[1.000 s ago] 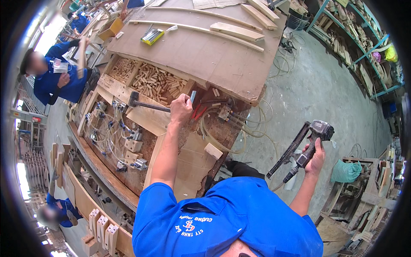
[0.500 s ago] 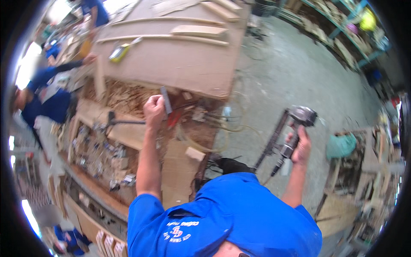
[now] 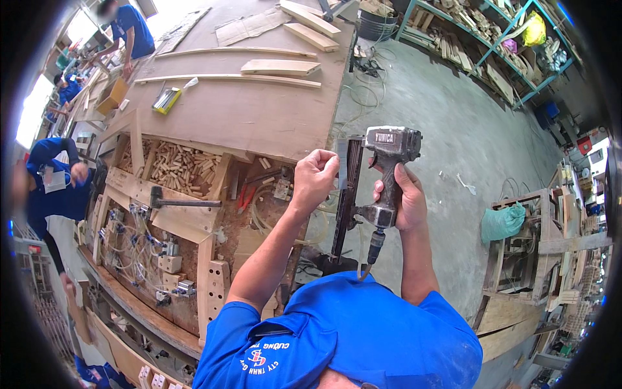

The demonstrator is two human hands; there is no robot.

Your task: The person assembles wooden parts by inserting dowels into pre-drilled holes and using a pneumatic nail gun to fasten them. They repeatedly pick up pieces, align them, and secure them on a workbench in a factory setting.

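My right hand (image 3: 409, 198) is wrapped around the grip of a dark air nail gun (image 3: 393, 146), held up in front of my body with its long black magazine (image 3: 345, 217) on the left side. An air hose (image 3: 367, 266) hangs from the handle's lower end. My left hand (image 3: 315, 180) is closed in a pinch on a thin grey strip of nails (image 3: 343, 159), which is beside the upper end of the magazine. Whether the strip touches the magazine, I cannot tell.
To the left stands a workbench with a bin of wooden dowels (image 3: 184, 170), a black hammer (image 3: 184, 202), red-handled pliers (image 3: 245, 198) and air fittings (image 3: 170, 262). Wood strips (image 3: 227, 78) lie on the large board. Co-workers (image 3: 55, 178) stand at the left. Shelving (image 3: 486, 55) holds offcuts.
My right hand has raised the nail gun and brought it left, turning it more upright. My left hand has moved right with the nail strip, up to the magazine.
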